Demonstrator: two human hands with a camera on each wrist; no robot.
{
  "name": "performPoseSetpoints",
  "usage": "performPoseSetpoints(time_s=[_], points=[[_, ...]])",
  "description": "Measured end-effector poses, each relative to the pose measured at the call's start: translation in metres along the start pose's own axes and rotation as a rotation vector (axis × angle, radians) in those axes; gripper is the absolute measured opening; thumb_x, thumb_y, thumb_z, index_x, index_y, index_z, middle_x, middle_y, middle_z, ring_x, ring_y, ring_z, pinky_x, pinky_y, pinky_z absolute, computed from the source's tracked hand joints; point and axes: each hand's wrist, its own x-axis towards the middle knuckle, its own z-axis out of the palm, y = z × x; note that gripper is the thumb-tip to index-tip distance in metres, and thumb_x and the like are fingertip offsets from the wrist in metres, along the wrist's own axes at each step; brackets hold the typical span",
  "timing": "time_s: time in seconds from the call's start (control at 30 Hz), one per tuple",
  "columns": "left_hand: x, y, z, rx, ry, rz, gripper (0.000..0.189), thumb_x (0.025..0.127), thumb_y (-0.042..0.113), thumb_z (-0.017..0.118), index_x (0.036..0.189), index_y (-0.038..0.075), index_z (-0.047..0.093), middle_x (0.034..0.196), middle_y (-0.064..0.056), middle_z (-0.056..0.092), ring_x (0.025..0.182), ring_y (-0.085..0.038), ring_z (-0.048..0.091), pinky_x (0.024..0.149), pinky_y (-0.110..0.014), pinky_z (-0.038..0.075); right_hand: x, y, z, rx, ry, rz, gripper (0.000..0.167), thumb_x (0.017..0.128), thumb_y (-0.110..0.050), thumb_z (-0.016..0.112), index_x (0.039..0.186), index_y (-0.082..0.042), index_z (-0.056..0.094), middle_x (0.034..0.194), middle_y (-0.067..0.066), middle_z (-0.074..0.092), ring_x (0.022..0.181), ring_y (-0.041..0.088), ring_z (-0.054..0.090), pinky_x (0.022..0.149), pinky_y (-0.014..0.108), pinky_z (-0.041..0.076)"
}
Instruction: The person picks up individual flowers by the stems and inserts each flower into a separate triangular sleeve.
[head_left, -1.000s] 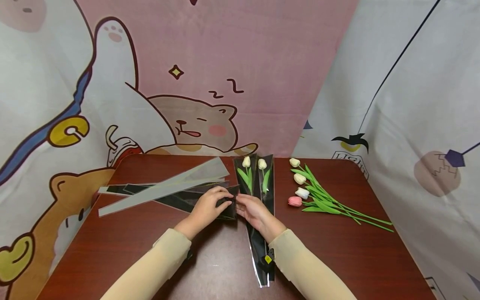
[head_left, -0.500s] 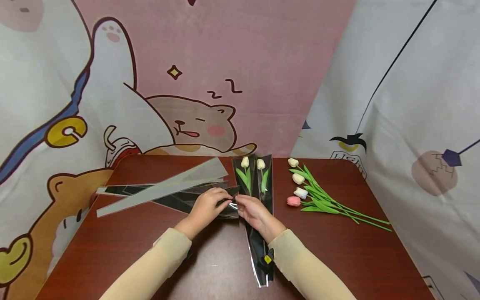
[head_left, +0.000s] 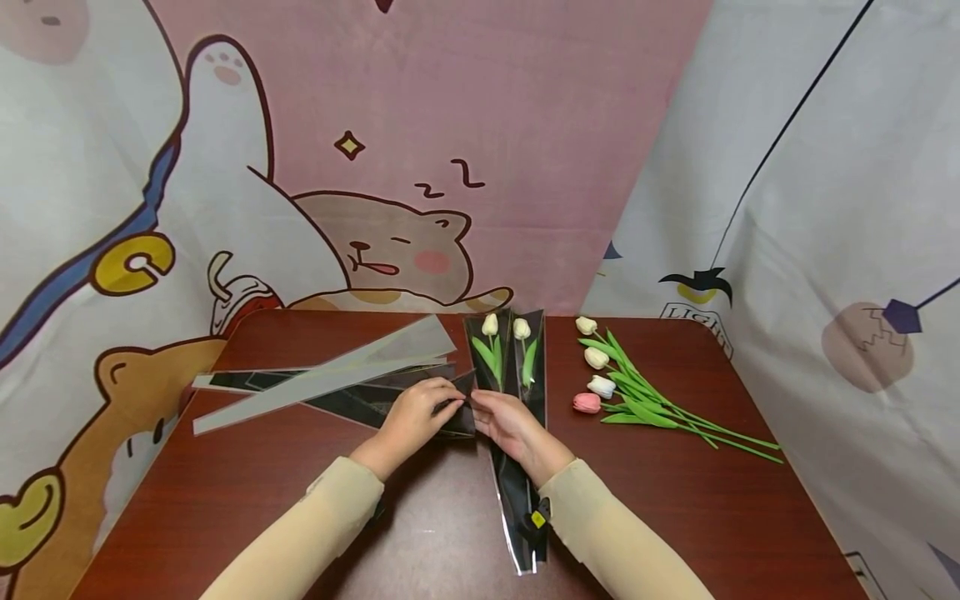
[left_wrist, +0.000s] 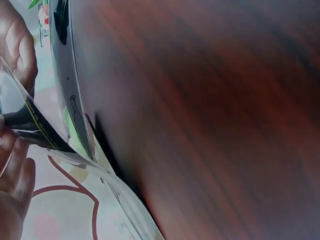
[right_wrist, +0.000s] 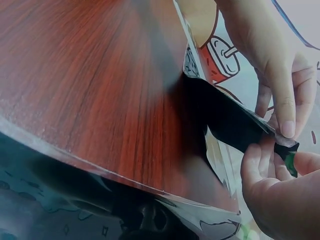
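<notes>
My left hand [head_left: 420, 415] pinches the wide end of a black-and-clear flower sleeve [head_left: 458, 424] between thumb and fingers. At that same end, my right hand [head_left: 513, 429] holds the edge of the sleeve, fingers beneath. In the right wrist view the sleeve's dark body [right_wrist: 225, 112] runs from the table to both hands. Its clear rim stands up between the hands in the left wrist view. Right of it lie two sleeved white tulips [head_left: 491, 325], partly covered by my right hand and forearm.
Grey-white and black flower sleeves [head_left: 330, 379] lie fanned and overlapping on the left of the brown table [head_left: 450, 517]. Loose artificial tulips [head_left: 588, 403], white and pink with long green stems [head_left: 697, 425], lie to the right. A cartoon-printed cloth [head_left: 525, 150] hangs behind the table.
The sleeve's wide end shifts and flexes slightly between my fingers, its upper corner now lifted. Both hands stay in nearly the same place; the tulips have not moved.
</notes>
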Motion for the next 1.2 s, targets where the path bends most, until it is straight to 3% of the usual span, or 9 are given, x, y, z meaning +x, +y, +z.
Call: performPoseSetpoints(time_s=[0.2, 0.33, 0.6, 1.0, 1.2], points=[[-0.0024, 0.0020, 0.0003, -0.033, 0.003, -0.024, 0.007, 0.085, 0.019, 0.071, 0.091, 0.017, 0.074, 0.090, 0.006, 0.067, 0.085, -0.010, 0.064, 0.077, -0.029, 0.053, -0.0002, 0.0027, -0.0019, -0.038, 0.029, 0.022, 0.044, 0.098, -0.014, 0.050, 0.136, 0.008, 0.042, 0.113, 0.010, 0.062, 0.109, 0.019, 0.060, 0.102, 0.039, 0.042], [-0.0027, 0.0026, 0.0006, -0.038, 0.009, -0.043, 0.006, 0.086, 0.021, 0.071, 0.090, 0.018, 0.074, 0.090, 0.007, 0.067, 0.085, -0.009, 0.064, 0.076, -0.028, 0.053, 0.0001, 0.0037, -0.0032, -0.095, 0.048, 0.018, 0.046, 0.097, -0.018, 0.053, 0.134, 0.006, 0.045, 0.118, 0.011, 0.061, 0.104, 0.015, 0.061, 0.102, 0.039, 0.042], [-0.0022, 0.0023, 0.0006, -0.040, 0.019, -0.060, 0.006, 0.087, 0.021, 0.069, 0.090, 0.017, 0.074, 0.091, 0.006, 0.067, 0.086, -0.009, 0.064, 0.077, -0.028, 0.053, -0.0025, 0.0006, -0.0034, -0.203, 0.050, -0.039, 0.040, 0.092, -0.017, 0.060, 0.121, 0.010, 0.056, 0.096, 0.006, 0.070, 0.085, 0.011, 0.066, 0.079, 0.029, 0.054], [-0.0009, 0.0022, 0.0015, -0.096, 0.047, -0.073, 0.005, 0.087, 0.018, 0.069, 0.089, 0.016, 0.073, 0.091, 0.006, 0.067, 0.087, -0.009, 0.064, 0.076, -0.028, 0.053, -0.0015, -0.0006, -0.0031, -0.165, 0.053, -0.055, 0.037, 0.092, -0.017, 0.060, 0.118, 0.009, 0.058, 0.079, -0.001, 0.069, 0.074, 0.008, 0.066, 0.069, 0.024, 0.054], [-0.0013, 0.0027, 0.0004, -0.073, 0.081, -0.071, 0.005, 0.086, 0.014, 0.070, 0.085, 0.018, 0.073, 0.089, 0.007, 0.066, 0.084, -0.008, 0.064, 0.073, -0.028, 0.053, -0.0004, 0.0008, -0.0045, -0.210, 0.139, -0.108, 0.027, 0.087, -0.006, 0.058, 0.108, 0.010, 0.062, 0.072, -0.001, 0.066, 0.064, 0.007, 0.063, 0.061, 0.022, 0.053]])
